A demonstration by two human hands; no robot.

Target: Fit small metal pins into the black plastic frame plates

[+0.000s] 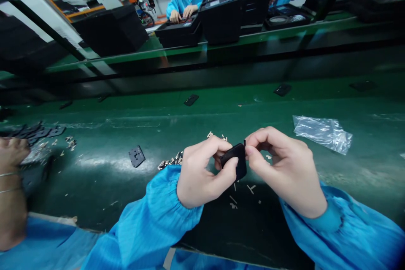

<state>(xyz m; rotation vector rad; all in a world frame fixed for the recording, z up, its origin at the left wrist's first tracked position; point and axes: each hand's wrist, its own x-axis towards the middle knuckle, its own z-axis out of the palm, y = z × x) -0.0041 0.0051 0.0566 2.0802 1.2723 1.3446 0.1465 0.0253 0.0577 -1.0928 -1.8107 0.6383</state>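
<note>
My left hand [205,173] grips a flat black plastic case part [237,162] with rounded corners, thumb on its near face and fingers behind. Thumb and forefinger of my right hand [278,164] pinch a small dark strip [244,143] at the part's upper right edge; whether the strip touches the part I cannot tell. Partly hidden behind my left hand is a pile of small metal and black pieces [172,160]. A black plate with holes [137,156] lies on the green work surface to the left. Pale scraps [233,201] are scattered below my hands.
A clear plastic bag [322,133] lies at right. Black parts [191,100] sit along the far green strip. At left, a co-worker's arm [12,194] is beside stacked black plates [38,133]. Beyond the dark ledge, people in blue work among black trays [221,19].
</note>
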